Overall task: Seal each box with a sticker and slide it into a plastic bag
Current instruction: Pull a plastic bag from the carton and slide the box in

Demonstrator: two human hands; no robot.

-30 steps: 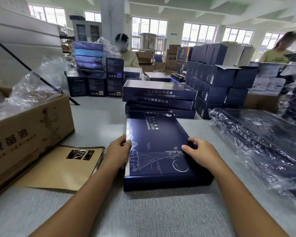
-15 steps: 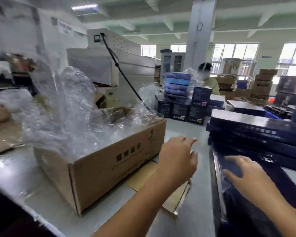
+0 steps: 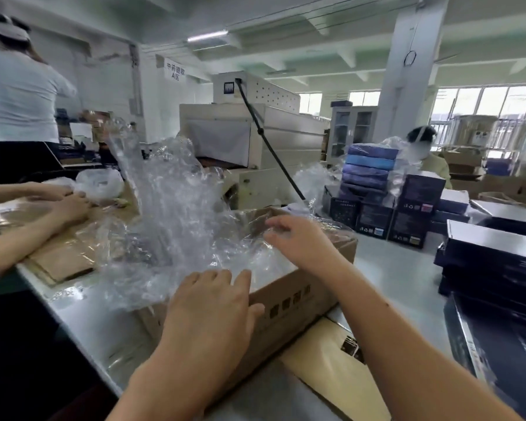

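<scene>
Your left hand (image 3: 213,308) lies flat with its fingers spread and nearly straight on the near rim of the one brown cardboard carton (image 3: 289,299), its fingertips against the film, gripping nothing. Your right hand (image 3: 298,241) reaches over the carton's right half with its fingers loosely curved on the film. The fingertips are blurred, so you cannot tell whether they pinch a bag or only touch it.

The carton's inside is hidden by a heap of clear, crinkled plastic bags (image 3: 176,226) that rises above its rim and spills over its left side. The sheets overlap, so they cannot be counted. The print on the carton's front wall is partly covered by your left hand.

Right of the carton, at the frame's lower right corner, lies one flat, glossy dark blue box (image 3: 498,360), cut off by the edge. Behind it, also right of the carton, stands a stack of similar dark boxes (image 3: 492,253), whose number is unclear.

A flat tan paper sheet (image 3: 325,369) lies on the grey worktop (image 3: 392,268) against the carton's near right corner, partly hidden under your right forearm. Left of the carton, two hands of another person (image 3: 64,208) rest on brown card.
</scene>
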